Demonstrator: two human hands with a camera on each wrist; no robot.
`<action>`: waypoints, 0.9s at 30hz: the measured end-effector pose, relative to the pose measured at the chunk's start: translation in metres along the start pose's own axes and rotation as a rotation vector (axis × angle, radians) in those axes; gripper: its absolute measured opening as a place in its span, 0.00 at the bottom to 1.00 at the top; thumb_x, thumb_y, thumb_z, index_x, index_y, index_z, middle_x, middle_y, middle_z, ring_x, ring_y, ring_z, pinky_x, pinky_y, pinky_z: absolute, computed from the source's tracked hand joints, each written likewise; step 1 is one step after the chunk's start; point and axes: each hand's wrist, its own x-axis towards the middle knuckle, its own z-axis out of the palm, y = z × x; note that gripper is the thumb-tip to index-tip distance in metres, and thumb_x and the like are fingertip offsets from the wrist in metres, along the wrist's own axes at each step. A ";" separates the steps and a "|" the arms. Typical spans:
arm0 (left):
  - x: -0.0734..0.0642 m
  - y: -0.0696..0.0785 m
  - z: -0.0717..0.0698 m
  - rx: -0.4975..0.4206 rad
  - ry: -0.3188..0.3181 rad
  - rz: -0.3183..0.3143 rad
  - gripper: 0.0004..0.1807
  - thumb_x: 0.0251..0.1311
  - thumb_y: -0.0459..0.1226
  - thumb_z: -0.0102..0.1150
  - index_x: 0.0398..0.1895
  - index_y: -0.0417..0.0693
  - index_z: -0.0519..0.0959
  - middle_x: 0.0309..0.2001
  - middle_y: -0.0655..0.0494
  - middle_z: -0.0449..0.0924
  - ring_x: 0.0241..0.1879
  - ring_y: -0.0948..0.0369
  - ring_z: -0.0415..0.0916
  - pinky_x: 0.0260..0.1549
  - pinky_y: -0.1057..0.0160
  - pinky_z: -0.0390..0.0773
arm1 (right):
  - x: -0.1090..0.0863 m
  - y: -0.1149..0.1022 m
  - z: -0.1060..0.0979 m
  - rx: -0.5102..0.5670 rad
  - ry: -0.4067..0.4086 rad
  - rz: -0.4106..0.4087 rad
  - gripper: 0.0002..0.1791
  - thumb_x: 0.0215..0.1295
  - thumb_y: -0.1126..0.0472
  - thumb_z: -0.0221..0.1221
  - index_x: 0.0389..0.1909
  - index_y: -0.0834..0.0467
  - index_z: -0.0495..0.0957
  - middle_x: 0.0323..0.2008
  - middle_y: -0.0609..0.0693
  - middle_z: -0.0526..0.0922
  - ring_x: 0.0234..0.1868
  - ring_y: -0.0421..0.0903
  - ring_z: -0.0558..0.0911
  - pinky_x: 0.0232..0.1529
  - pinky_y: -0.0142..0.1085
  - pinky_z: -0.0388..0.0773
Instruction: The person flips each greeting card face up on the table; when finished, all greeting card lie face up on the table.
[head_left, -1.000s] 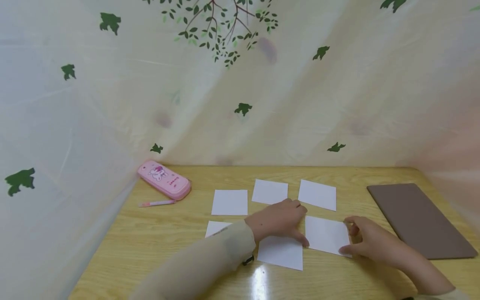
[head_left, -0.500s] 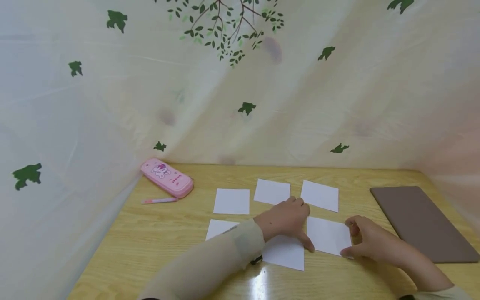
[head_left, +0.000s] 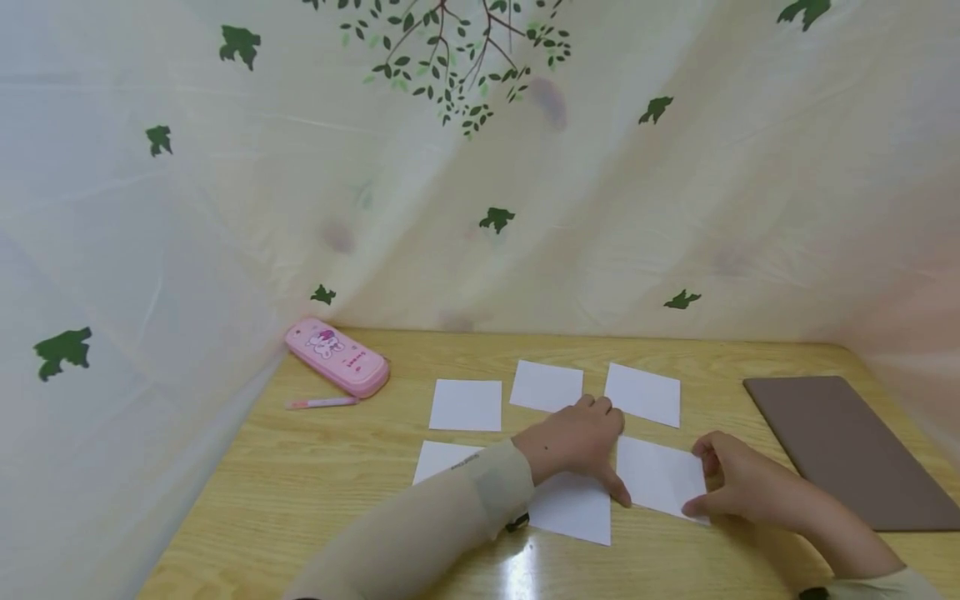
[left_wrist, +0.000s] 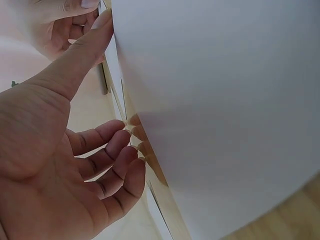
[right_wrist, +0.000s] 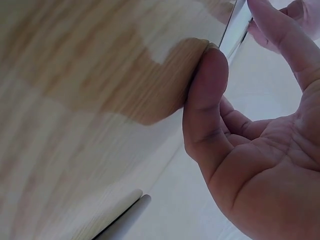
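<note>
Several white paper squares lie flat in two rows in the head view. My right hand (head_left: 746, 483) holds the right edge of the front-row right paper square (head_left: 660, 475), thumb at its near corner and curled fingers by its far corner. At its left edge rests my left hand (head_left: 577, 442), thumb stretched out and fingers loosely bent on the tabletop. Under the left wrist lies the front middle paper square (head_left: 573, 508), partly covered; it also looms large in the left wrist view. In the right wrist view, a bent finger (right_wrist: 205, 90) touches the wooden surface.
Three paper squares (head_left: 465, 405) form the back row; the left sleeve partly covers another paper square (head_left: 438, 458). A pink pencil case (head_left: 337, 358) and a pen (head_left: 322, 403) lie at the back left. The brown board (head_left: 847, 450) lies right, and a leaf-patterned curtain (head_left: 420, 250) hangs behind.
The left hand has shifted slightly right, its thumb now lower beside the paper square. The right hand stays on the same edge. The head view has shifted a little.
</note>
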 end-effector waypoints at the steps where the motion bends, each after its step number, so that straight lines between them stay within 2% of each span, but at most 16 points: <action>1: 0.000 0.000 0.000 -0.003 -0.001 0.000 0.48 0.41 0.77 0.74 0.59 0.59 0.76 0.51 0.65 0.73 0.47 0.65 0.66 0.43 0.71 0.76 | 0.000 0.000 0.000 -0.001 -0.003 0.002 0.44 0.53 0.52 0.82 0.58 0.73 0.69 0.46 0.56 0.76 0.47 0.49 0.74 0.41 0.27 0.71; 3: 0.002 0.000 0.000 -0.003 -0.001 0.003 0.51 0.40 0.77 0.74 0.63 0.60 0.75 0.52 0.65 0.73 0.48 0.65 0.66 0.44 0.71 0.76 | 0.001 0.001 -0.001 -0.007 -0.008 0.002 0.44 0.53 0.51 0.82 0.58 0.72 0.69 0.46 0.56 0.77 0.47 0.49 0.74 0.41 0.27 0.72; 13: 0.010 -0.004 -0.001 -0.035 -0.045 0.015 0.51 0.40 0.76 0.76 0.63 0.60 0.73 0.55 0.65 0.72 0.52 0.64 0.67 0.50 0.70 0.77 | 0.004 0.004 -0.004 0.035 -0.050 0.004 0.41 0.55 0.50 0.81 0.56 0.68 0.67 0.45 0.55 0.74 0.45 0.49 0.73 0.39 0.28 0.70; 20: 0.012 -0.002 0.000 -0.034 -0.047 0.015 0.53 0.38 0.76 0.77 0.63 0.58 0.71 0.52 0.65 0.71 0.50 0.65 0.66 0.46 0.71 0.75 | 0.004 0.006 -0.005 0.028 -0.042 0.018 0.40 0.55 0.49 0.81 0.55 0.66 0.67 0.46 0.55 0.76 0.48 0.49 0.74 0.41 0.27 0.71; 27: 0.012 -0.001 0.001 -0.045 -0.042 -0.006 0.55 0.36 0.76 0.78 0.63 0.56 0.72 0.52 0.64 0.72 0.50 0.65 0.66 0.48 0.71 0.77 | 0.002 0.005 -0.005 0.116 -0.050 0.043 0.40 0.58 0.51 0.79 0.56 0.68 0.66 0.46 0.57 0.74 0.40 0.47 0.73 0.32 0.31 0.74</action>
